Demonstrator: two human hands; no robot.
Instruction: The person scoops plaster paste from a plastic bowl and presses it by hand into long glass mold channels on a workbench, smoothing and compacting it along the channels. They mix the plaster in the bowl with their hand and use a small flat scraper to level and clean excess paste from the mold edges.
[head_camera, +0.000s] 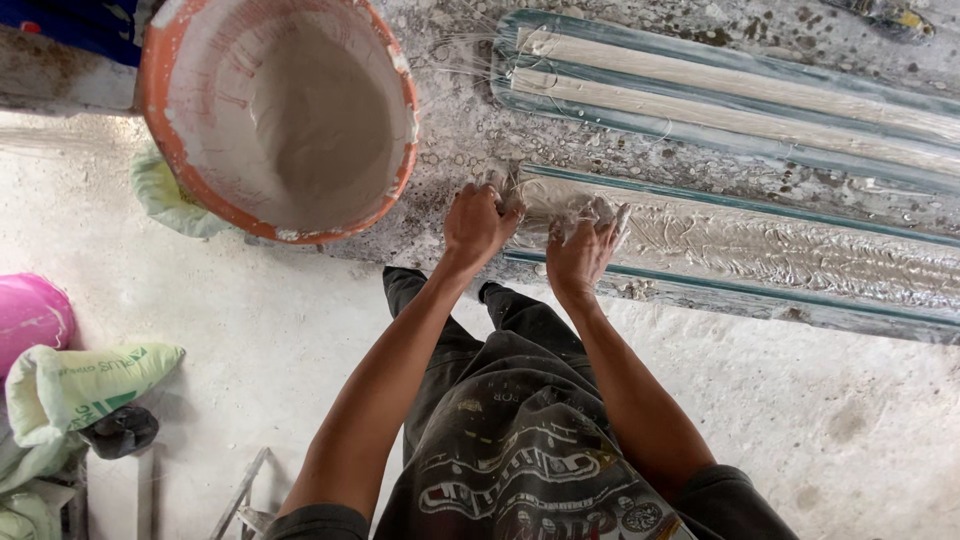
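On the plaster-spattered counter (460, 140), the long grey plaster-filled mould (760, 250) is run rightward from both grips: left hand (478, 222) closed on wet fibre, right hand (585, 245) likewise.

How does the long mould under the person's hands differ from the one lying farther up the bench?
The near mould is covered in wet, glistening fibre strands; the far mould shows smooth, matte, pale strips. The left hand and right hand press on the near mould; nothing touches the far mould. Both are long with greenish edges.
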